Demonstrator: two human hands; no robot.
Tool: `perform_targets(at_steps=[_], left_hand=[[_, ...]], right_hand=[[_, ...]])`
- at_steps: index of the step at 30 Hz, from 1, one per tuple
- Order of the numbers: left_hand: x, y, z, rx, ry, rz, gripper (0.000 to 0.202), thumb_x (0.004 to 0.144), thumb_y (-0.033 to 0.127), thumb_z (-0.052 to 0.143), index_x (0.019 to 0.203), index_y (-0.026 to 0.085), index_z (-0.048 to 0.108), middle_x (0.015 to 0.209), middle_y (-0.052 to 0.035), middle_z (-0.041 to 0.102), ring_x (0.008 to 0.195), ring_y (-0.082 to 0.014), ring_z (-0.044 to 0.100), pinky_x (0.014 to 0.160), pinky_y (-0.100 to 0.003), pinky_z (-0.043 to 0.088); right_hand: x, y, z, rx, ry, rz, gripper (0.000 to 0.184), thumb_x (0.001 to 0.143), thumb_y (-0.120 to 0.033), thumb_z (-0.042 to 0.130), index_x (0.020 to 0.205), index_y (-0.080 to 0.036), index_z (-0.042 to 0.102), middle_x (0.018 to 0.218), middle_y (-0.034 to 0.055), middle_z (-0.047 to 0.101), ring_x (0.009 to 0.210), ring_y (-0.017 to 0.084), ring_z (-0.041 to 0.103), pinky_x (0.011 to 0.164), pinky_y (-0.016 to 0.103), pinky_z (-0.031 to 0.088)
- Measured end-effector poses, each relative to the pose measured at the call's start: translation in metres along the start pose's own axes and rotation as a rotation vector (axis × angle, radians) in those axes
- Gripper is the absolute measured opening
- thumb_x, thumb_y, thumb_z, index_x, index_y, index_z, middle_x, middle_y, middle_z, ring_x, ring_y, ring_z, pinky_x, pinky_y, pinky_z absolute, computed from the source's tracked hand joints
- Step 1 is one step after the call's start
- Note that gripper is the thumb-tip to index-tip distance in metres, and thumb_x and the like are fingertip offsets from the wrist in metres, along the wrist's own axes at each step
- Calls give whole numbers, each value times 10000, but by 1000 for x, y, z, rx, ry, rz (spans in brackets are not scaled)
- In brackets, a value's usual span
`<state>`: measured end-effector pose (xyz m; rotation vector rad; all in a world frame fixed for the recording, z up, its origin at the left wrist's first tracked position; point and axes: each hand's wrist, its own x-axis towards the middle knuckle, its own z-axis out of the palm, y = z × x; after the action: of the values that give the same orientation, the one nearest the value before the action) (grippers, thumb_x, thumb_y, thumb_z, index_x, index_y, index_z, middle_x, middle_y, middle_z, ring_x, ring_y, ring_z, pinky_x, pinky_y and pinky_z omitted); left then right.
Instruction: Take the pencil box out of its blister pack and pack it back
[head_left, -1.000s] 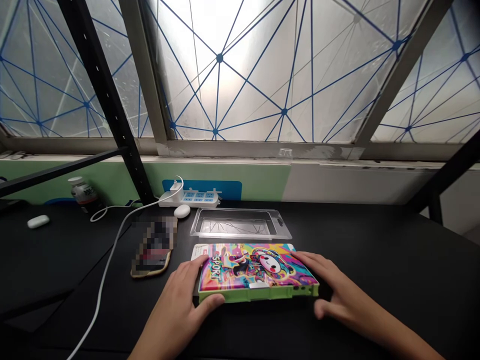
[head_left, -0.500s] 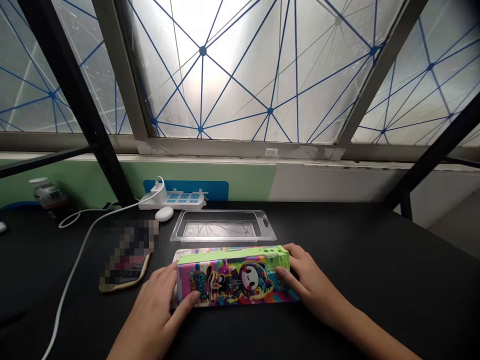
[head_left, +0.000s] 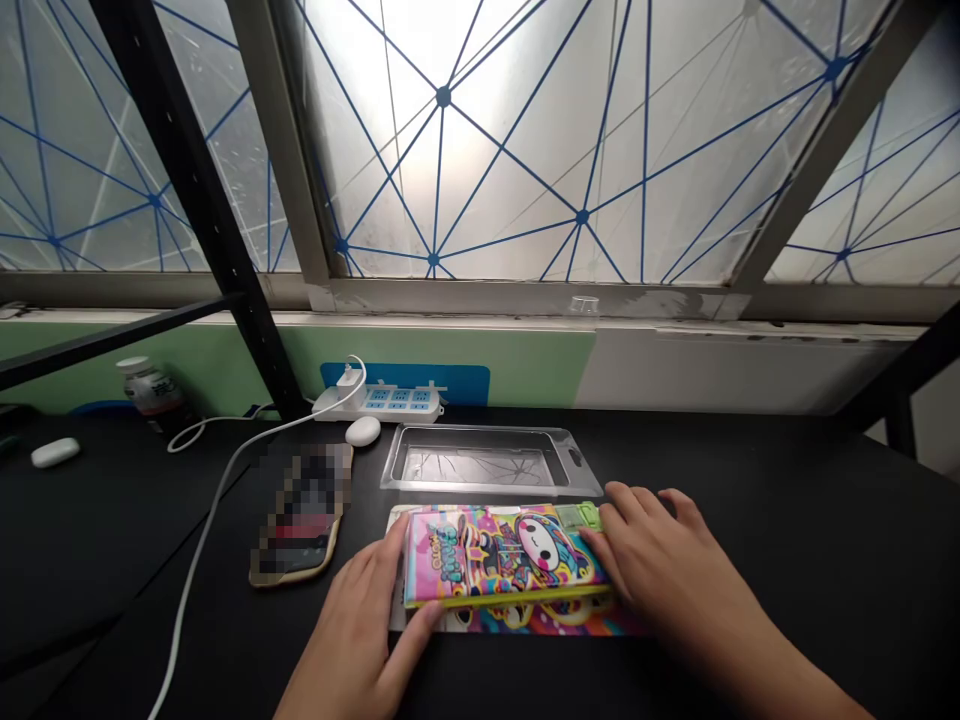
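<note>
A colourful pencil case point(head_left: 499, 555) with a cartoon character on its lid lies with that face up. It rests on a brightly printed card point(head_left: 555, 622) that shows along the front and left. My left hand point(head_left: 364, 610) grips the case's left end, thumb at the front edge and fingers at the left side. At the other end, my right hand point(head_left: 660, 550) is closed round the right side, covering part of a green panel. Just behind the case sits a clear plastic blister tray point(head_left: 391, 478).
A phone point(head_left: 300, 530) lies to the left, with a white cable point(head_left: 196, 570) curving past it. Further back are a white power strip point(head_left: 405, 405), a small white oval case point(head_left: 363, 432) and a bottle point(head_left: 154, 392). A window stands behind the black table.
The pencil case has tilted back from showing its green side on top to lying flatter, lid up. Both hands turned with it. The whole view has shifted slightly.
</note>
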<state>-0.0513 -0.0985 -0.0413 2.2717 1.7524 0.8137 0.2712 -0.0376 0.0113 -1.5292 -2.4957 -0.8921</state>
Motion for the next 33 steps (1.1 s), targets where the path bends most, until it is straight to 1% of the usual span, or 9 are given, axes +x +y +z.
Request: perform_targets(at_steps=[4,12,16,19,22,25,27,30,33], left_hand=[[-1,3,-4,-42,-15,-44,734,992,448,472,1587,339,56,1465,-80,517,1301,-299,524,1035,-448,466],[2,2,-2,-56,-21,21,714,1023,346,415,1585,348,-24,1526,-81,459,1272,-277,543,1052,-452,422],[3,6,-5,-76,-57,-17,720,1028,327,382,1582,343,-78,1541,-77,443,1272,-271,542,1065,-464,401],[3,9,-8,-93,-94,-47,717,1026,335,374,1579,349,-82,1591,-54,361,1317,-272,505,1090,-471,378],[5,12,-12,-112,-133,-78,711,1027,346,368,1579,343,-80,1603,-42,333,1345,-269,481,1112,-478,356],[7,15,-16,-152,-161,-109,699,1036,380,345,1582,308,-86,1585,-60,366,1347,-265,485,1136,-494,329],[6,15,-20,-188,-165,-123,645,1045,438,306,1593,299,-7,1588,-54,358,1379,-268,453,1156,-503,308],[3,13,-24,-249,-166,-130,574,1043,535,189,1568,312,251,1567,-14,395,1448,-279,355,1187,-531,259],[-1,8,-26,-321,-135,-211,641,1026,575,86,1459,326,487,1507,4,480,1452,-304,343,1169,-567,289]], right_hand=[[9,-20,-10,39,37,40,246,970,-182,422,871,-177,648,932,143,678,825,299,608,884,514,339],[48,-56,-21,481,-31,-158,217,1001,-276,438,1078,-191,624,995,89,659,925,264,575,875,433,361],[52,-63,-14,633,-51,-71,206,1013,-258,422,1034,-198,618,990,73,634,930,250,551,845,409,388],[52,-66,-9,650,-42,-31,199,1011,-238,418,986,-187,609,976,85,617,916,254,541,832,412,402],[53,-69,-8,636,20,-20,181,999,-213,424,962,-171,596,961,98,600,895,258,530,810,409,417],[55,-71,-8,622,160,-10,157,993,-195,426,948,-166,574,947,99,591,877,254,519,803,405,424],[55,-70,-7,614,254,-21,146,994,-193,426,949,-172,563,946,95,593,887,254,520,826,414,423],[50,-66,-11,615,398,-55,133,1004,-196,422,977,-186,552,957,88,612,915,247,538,894,433,413],[38,-58,-27,633,499,-146,101,1003,-184,454,999,-208,552,933,57,640,885,215,572,968,446,393]])
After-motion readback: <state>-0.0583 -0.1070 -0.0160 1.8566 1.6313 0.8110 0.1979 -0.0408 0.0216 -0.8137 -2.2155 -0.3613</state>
